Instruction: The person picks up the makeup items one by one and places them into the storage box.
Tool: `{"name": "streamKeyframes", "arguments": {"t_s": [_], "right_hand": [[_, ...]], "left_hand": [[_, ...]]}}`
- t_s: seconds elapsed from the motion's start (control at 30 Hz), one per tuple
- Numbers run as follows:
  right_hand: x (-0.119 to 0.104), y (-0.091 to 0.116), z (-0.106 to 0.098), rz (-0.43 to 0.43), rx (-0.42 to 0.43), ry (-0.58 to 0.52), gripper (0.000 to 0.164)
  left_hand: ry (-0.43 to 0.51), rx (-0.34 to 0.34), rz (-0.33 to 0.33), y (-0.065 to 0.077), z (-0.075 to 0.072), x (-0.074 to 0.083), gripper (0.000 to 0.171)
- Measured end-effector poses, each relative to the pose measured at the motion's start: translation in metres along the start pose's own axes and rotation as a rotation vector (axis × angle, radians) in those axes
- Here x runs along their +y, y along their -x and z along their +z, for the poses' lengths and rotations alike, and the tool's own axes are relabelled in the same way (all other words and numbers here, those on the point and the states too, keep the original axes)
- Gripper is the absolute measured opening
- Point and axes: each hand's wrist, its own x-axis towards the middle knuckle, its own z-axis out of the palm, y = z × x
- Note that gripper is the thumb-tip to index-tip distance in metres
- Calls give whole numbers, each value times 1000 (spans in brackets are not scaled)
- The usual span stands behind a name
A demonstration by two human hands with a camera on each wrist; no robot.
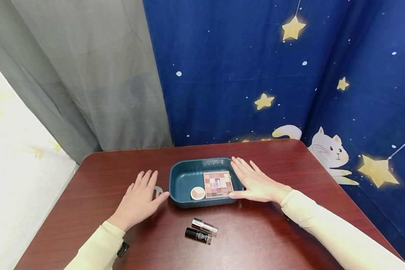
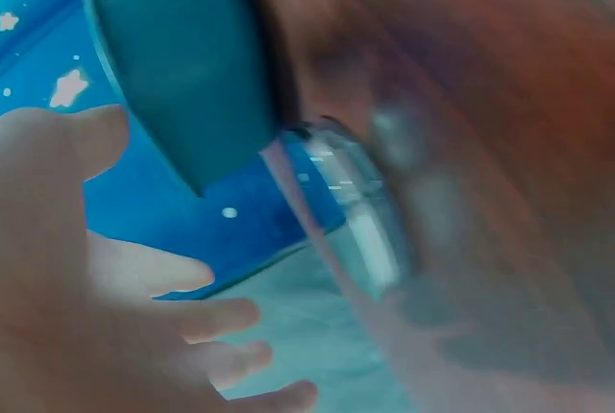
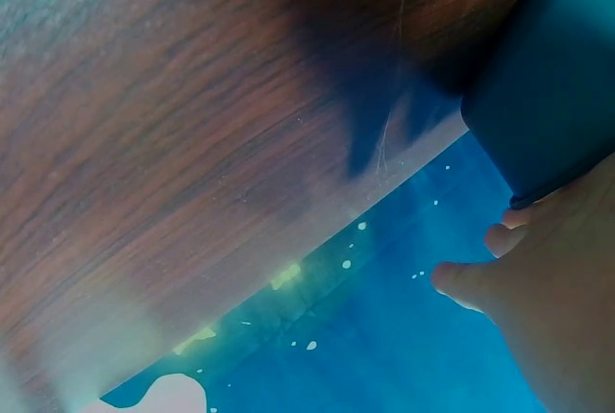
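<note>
A dark teal bin (image 1: 189,203) holds an eyeshadow palette (image 1: 218,180) on its right side and a small round three-colour pan (image 1: 197,193) near its front wall. My right hand (image 1: 256,184) lies along the bin's right rim, fingers straight and thumb over the front corner. In the right wrist view its fingertips meet the teal wall (image 3: 553,96). My left hand (image 1: 140,200) hovers at the bin's left side, fingers spread and holding nothing. Partly hidden behind it is a shiny, clear-looking rounded object (image 1: 158,190), blurred in the left wrist view (image 2: 363,216).
Two lipstick-like tubes lie in front of the bin on the reddish-brown table (image 1: 263,240): a silvery one (image 1: 204,226) and a black one with a clear end (image 1: 198,235). Grey (image 1: 121,93) and blue star-patterned curtains (image 1: 222,75) hang behind the table's far edge.
</note>
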Motion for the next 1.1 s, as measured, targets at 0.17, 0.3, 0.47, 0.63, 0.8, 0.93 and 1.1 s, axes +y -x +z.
{"name": "streamKeyframes", "arguments": {"t_s": [0.17,0.3,0.47,0.63,0.8,0.93,1.1], "right_hand": [[1,-1,1,-3,4,2,114],[1,-1,1,-5,6,-7,113],[0,0,0,0,-2,-12,112],[-1,0,0,7,-17,-8,113],[-1,0,0,7,-19,0,113],[0,0,0,12,-24,-1,113],[0,0,-2,12,-26,0,113]], "left_hand": [[12,-12,8,3,6,-9,80],[17,-50,12,5,9,-13,74],[9,-71,31,6,10,-16,68],[-9,-44,65,7,10,-18,60],[-31,11,100,8,11,-19,54],[-22,22,98,7,12,-19,54],[2,10,96,5,14,-22,55]]}}
